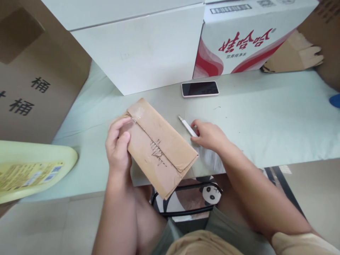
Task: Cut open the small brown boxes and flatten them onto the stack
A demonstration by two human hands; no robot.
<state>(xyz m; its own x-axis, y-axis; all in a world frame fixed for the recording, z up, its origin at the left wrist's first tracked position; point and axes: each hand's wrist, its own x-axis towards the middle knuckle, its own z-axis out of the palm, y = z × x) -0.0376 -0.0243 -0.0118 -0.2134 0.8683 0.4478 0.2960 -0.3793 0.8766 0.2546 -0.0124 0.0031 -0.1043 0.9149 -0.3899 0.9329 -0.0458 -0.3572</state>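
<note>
My left hand (118, 143) is closed on the left edge of a flat brown cardboard box (162, 147), which is tilted above the table's front edge. Clear tape covers one end of the box, and ragged cut marks run along its middle seam. To the right of it, my right hand (208, 134) is low over the tabletop, thumb and fingers closed around the rear of a slim white utility knife (188, 126). The knife points away to the upper left, apart from the box. Some clear plastic (211, 159) lies under my right wrist.
A phone (200, 89) lies beyond the knife on the pale green table covering (265, 117). White cartons (148, 49) and a red-and-white water carton (244, 42) stand behind. A large brown carton (39, 78) and a yellow-green bottle (34, 170) are at the left.
</note>
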